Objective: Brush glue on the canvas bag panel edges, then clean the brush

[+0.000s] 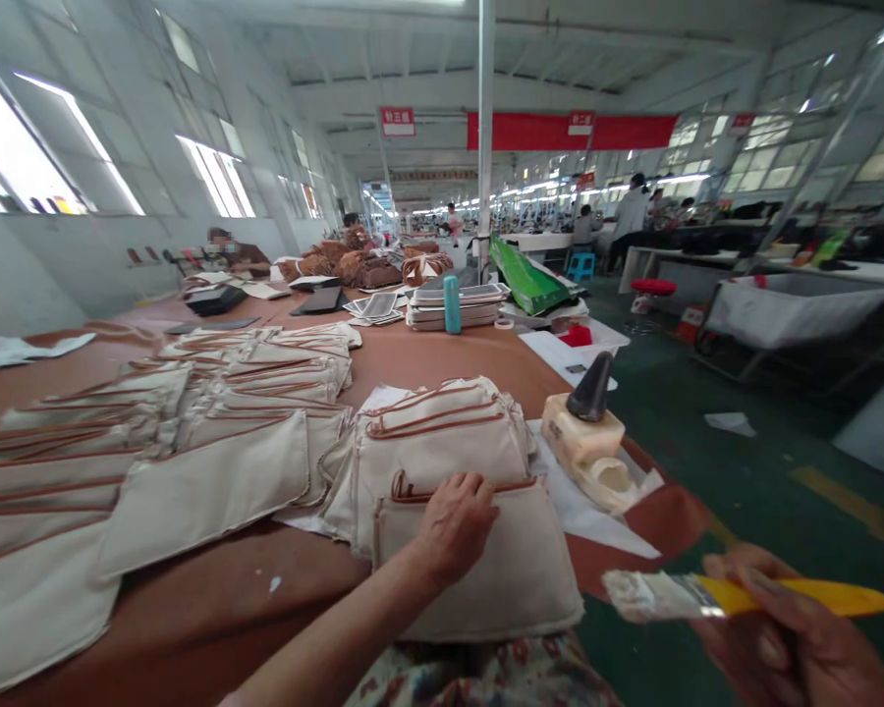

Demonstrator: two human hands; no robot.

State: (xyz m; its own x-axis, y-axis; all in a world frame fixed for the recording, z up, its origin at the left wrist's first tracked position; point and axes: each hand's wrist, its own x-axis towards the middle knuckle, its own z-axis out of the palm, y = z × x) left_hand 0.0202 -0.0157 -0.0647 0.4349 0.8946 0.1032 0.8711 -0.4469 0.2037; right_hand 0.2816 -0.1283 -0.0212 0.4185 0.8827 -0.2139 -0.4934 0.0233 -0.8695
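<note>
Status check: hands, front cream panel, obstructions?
Left hand on brown-piped cream fabric panel. Right hand: grip closed on yellow-handled paintbrush, bristles off panel. Left forearm overlaps panel.

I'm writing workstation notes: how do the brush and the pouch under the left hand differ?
Colour: the brush has a yellow handle; the pouch is cream with brown trim.
Shape: the brush is slim, the pouch broad.
Position: the brush is held up in the right hand; the pouch is under the left hand.
Shared: each is touched by a hand.
</note>
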